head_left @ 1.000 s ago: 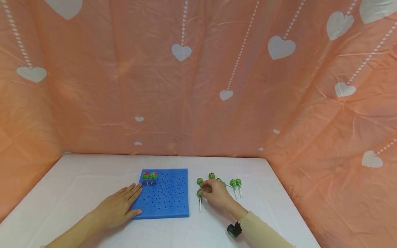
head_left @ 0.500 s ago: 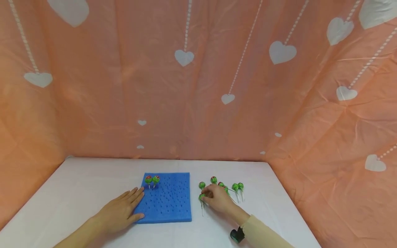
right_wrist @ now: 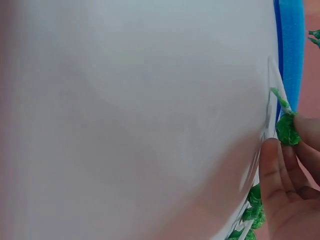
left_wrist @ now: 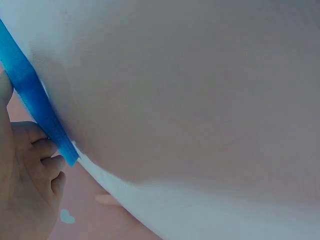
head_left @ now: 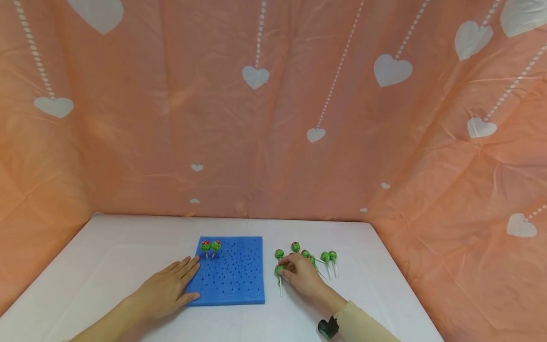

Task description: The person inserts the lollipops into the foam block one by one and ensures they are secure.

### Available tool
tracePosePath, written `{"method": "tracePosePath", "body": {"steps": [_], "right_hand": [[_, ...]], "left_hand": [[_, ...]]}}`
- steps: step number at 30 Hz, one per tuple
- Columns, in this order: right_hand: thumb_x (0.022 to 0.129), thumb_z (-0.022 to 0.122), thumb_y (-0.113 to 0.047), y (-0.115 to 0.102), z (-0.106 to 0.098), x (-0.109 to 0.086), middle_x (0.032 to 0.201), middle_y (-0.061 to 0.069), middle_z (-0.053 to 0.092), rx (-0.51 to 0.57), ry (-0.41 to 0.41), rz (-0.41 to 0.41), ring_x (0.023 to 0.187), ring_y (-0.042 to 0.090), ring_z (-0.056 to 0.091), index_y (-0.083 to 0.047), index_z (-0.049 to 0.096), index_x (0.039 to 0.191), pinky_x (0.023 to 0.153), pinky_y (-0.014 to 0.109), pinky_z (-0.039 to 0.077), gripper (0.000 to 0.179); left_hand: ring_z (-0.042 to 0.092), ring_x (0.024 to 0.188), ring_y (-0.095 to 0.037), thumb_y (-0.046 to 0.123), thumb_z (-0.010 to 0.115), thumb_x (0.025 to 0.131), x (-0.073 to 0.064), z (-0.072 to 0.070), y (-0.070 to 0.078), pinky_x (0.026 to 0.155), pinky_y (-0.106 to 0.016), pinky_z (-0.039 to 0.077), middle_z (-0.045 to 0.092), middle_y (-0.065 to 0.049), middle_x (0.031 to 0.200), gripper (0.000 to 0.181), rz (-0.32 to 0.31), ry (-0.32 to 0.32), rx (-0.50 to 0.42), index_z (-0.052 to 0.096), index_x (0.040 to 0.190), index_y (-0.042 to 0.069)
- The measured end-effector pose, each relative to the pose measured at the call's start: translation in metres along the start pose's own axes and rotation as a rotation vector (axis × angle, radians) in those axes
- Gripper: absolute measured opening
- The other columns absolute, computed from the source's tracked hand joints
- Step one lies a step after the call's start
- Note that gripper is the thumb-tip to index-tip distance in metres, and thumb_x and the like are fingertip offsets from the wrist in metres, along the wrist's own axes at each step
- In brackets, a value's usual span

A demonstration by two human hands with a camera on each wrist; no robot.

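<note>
My left hand (head_left: pixel 164 290) lies with straight fingers along the left edge of a blue foam board (head_left: pixel 239 280) dotted with small holes. Two lollipops in green and red wrappers (head_left: pixel 211 246) stand upright in its back left corner. To the right of the board, my right hand (head_left: pixel 302 274) pinches a green-wrapped lollipop (head_left: pixel 279 270) by its head, the white stick pointing toward me. In the right wrist view, thumb and fingers close around that green head (right_wrist: pixel 287 129), and the stick slants down near the white tabletop.
Several more lollipops lie on the white table around my right hand: a single one (head_left: pixel 279 254) just behind it, another (head_left: pixel 295 246) farther back, and a pair (head_left: pixel 328 257) to the right. A black heart-shaped item (head_left: pixel 328 327) sits at my right sleeve. Orange curtain (head_left: pixel 273 190) surrounds the table.
The head view has shifted slightly, so the scene sits a little lower and to the right. My right fingers stay at the same lollipop; my left hand keeps its place on the board.
</note>
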State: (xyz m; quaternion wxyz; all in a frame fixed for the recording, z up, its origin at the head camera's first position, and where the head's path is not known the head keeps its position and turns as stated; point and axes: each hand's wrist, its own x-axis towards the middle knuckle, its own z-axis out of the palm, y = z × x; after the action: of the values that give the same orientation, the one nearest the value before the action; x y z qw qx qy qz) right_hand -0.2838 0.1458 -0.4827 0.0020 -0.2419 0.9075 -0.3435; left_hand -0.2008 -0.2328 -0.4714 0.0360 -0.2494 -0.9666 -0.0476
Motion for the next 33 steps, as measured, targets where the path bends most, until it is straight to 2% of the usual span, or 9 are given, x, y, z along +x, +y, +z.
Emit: {"method": "tracePosePath", "body": {"steps": [6, 13, 18, 24, 33], "right_hand": [[0.096, 0.069, -0.016, 0.000, -0.001, -0.001, 0.106, 0.002, 0.071, 0.037, 0.017, 0.020, 0.093, 0.013, 0.068, -0.011, 0.070, 0.114, 0.077, 0.021, 0.057, 0.018], [0.097, 0.068, -0.016, -0.001, -0.002, 0.000, 0.115, 0.007, 0.073, 0.115, 0.050, 0.053, 0.094, 0.013, 0.069, -0.012, 0.070, 0.118, 0.073, 0.018, 0.057, 0.022], [0.097, 0.069, -0.018, -0.004, 0.000, 0.001, 0.113, 0.006, 0.073, 0.159, 0.096, 0.064, 0.093, 0.012, 0.070, -0.010, 0.069, 0.121, 0.075, 0.018, 0.058, 0.026], [0.095, 0.071, -0.019, -0.013, 0.000, 0.005, 0.106, -0.001, 0.075, 0.227, 0.160, 0.069, 0.090, 0.007, 0.070, -0.018, 0.070, 0.116, 0.078, 0.018, 0.058, 0.021], [0.091, 0.074, -0.008, -0.031, 0.005, 0.017, 0.110, 0.009, 0.075, 0.321, 0.247, -0.006, 0.097, 0.022, 0.073, -0.010, 0.071, 0.114, 0.082, 0.018, 0.060, 0.023]], "left_hand": [[0.043, 0.145, -0.043, 0.059, 0.048, 0.101, 0.000, 0.001, -0.001, 0.119, -0.055, 0.038, 0.043, -0.022, 0.157, 0.077, -0.002, -0.004, 0.002, 0.051, 0.145, -0.005], [0.043, 0.145, -0.043, 0.058, 0.048, 0.101, 0.000, 0.003, -0.001, 0.119, -0.055, 0.038, 0.043, -0.022, 0.158, 0.077, -0.002, 0.000, 0.014, 0.051, 0.145, -0.005], [0.043, 0.145, -0.043, 0.057, 0.049, 0.101, 0.001, 0.001, 0.000, 0.119, -0.055, 0.039, 0.043, -0.022, 0.158, 0.076, 0.003, 0.003, 0.013, 0.051, 0.145, -0.005], [0.042, 0.146, -0.043, 0.058, 0.048, 0.102, 0.000, -0.001, 0.001, 0.118, -0.056, 0.038, 0.042, -0.022, 0.158, 0.076, -0.002, -0.014, -0.009, 0.050, 0.146, -0.005], [0.042, 0.146, -0.043, 0.059, 0.047, 0.101, 0.000, 0.000, 0.001, 0.119, -0.056, 0.038, 0.042, -0.022, 0.158, 0.077, -0.009, -0.017, -0.011, 0.049, 0.146, -0.004]]}}
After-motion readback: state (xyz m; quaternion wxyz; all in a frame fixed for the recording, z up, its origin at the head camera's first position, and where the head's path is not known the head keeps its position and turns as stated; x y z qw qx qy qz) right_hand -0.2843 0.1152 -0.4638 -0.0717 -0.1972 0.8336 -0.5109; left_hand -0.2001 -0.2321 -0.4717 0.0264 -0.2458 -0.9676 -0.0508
